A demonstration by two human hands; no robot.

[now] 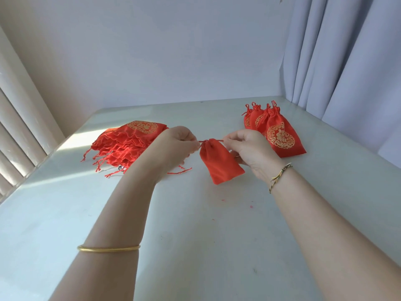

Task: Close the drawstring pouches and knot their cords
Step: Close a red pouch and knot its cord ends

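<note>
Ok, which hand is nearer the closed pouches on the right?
Right. Both hands pinch the cords of the held pouch; the right hand sits just beside the closed pouches, the left hand is farther off, in front of the open pile.

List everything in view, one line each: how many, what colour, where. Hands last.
held pouch: one, plain red, between the hands, neck gathered
cords: two ends, red, drawn sideways from that neck
open pouches: pile, count unclear, red with gold print, table left
closed pouches: about four, red with gold print, table right
table: one, pale grey-white
red flecks: few, table centre
curtain: one, blue-grey, right
slatted blind: one, cream, left
bangle: one, gold, left forearm
braided bracelet: one, yellow and dark, right wrist
left hand: pinches left cord end
right hand: pinches right cord end
</note>
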